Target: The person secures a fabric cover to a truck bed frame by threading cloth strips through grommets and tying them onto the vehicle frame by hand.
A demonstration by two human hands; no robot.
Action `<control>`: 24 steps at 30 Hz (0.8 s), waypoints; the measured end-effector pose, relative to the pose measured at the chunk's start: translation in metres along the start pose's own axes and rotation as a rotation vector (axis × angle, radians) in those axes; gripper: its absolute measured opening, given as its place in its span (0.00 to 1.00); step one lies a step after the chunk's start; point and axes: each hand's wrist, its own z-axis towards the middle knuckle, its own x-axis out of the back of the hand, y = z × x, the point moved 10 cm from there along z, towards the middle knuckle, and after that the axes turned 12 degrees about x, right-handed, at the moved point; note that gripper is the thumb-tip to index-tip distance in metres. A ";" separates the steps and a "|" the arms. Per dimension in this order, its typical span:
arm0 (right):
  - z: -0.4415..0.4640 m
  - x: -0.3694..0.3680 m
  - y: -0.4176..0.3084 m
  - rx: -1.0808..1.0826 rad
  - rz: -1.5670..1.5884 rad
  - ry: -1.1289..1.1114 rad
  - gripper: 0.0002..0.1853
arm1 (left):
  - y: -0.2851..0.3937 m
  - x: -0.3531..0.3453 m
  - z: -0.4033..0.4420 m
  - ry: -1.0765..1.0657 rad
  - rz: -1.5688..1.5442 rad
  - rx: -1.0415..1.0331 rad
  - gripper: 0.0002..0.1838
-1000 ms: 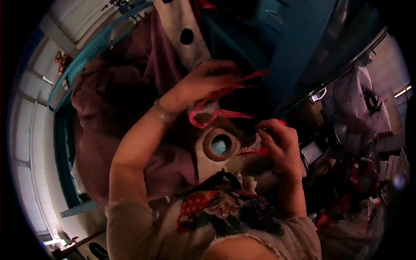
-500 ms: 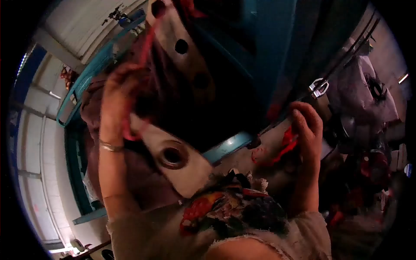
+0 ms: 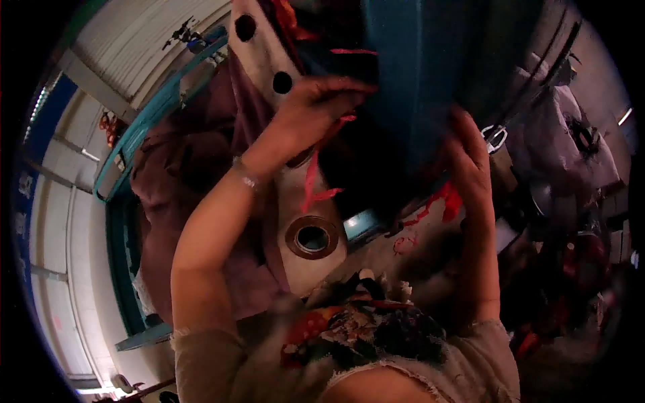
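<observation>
My left hand is closed on a red ribbon, whose loose end hangs below the fingers. It is over a pale strip with round holes, one of them ringed by a brown eyelet. Maroon cloth is bunched beneath my left forearm. My right hand is beside the blue panel, its fingers bent and blurred; what they hold, if anything, I cannot make out. Red strands hang just below and left of it.
A teal frame runs along the left, near a pale wall. A white metal buckle or clip is right of my right hand. Pale cloth hangs at the right, above dark and red clutter.
My left hand has swung from the left back toward the blue panel, with the ribbon. My right hand has moved up slightly. The eyelet end of the strip has shifted right.
</observation>
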 end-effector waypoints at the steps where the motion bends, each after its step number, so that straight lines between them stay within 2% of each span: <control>1: 0.003 -0.005 0.001 -0.056 0.037 -0.049 0.22 | 0.007 -0.008 0.006 -0.007 0.068 -0.054 0.12; 5: 0.015 -0.011 -0.016 -0.033 -0.110 -0.073 0.23 | 0.012 -0.031 0.016 -0.085 0.104 0.089 0.13; 7: 0.024 -0.023 -0.012 -0.070 -0.354 -0.267 0.22 | 0.020 -0.045 0.021 -0.144 0.322 -0.126 0.14; 8: 0.027 -0.020 -0.008 -0.073 -0.352 -0.263 0.22 | 0.024 -0.051 0.022 -0.162 0.392 -0.199 0.14; 11: 0.026 -0.028 0.004 -0.029 -0.473 -0.408 0.16 | 0.023 -0.051 0.024 -0.188 0.338 -0.153 0.10; 13: 0.025 -0.020 -0.003 0.090 -0.655 -0.309 0.11 | 0.021 -0.050 0.018 -0.189 0.443 -0.135 0.15; 17: -0.007 -0.011 -0.003 0.161 -0.677 -0.270 0.07 | 0.005 -0.033 -0.006 -0.068 0.396 -0.203 0.15; 20: -0.035 0.000 -0.015 0.145 -0.504 -0.175 0.06 | 0.004 -0.035 -0.042 -0.021 0.277 -0.160 0.16; 22: -0.051 0.014 0.000 -0.073 -0.308 -0.081 0.05 | 0.030 -0.034 -0.073 0.241 0.507 -0.490 0.18; 24: -0.061 0.011 0.003 -0.112 -0.223 -0.047 0.07 | 0.030 -0.053 -0.094 0.220 0.708 -0.577 0.19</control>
